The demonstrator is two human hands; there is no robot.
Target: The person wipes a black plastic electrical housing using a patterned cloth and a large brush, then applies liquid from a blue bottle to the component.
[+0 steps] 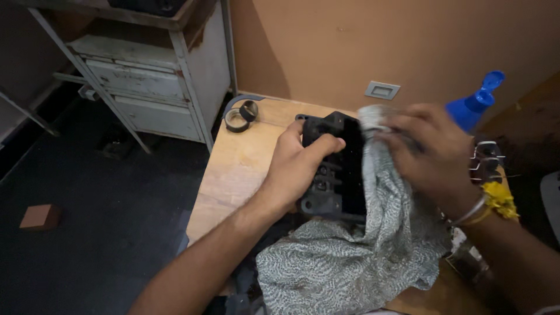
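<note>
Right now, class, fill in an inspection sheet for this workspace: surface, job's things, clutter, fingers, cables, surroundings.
Surface: wooden table, partly covered.
Job's things: black plastic part held upright; grey patterned cloth pressed on its top, the rest draped below.
Clutter: tape rolls at the far corner; blue spray bottle behind the right hand.
Fingers: left hand grips the part; right hand bunches the cloth.
Cables: nothing seen.
Surroundings: metal drawer cabinet, wall plate, brick on dark floor.

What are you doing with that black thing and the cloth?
A person's left hand grips a black plastic part upright over a wooden table. The right hand presses a grey patterned cloth against its top. A blue spray bottle stands behind, and tape rolls lie at the table's far corner.
</note>
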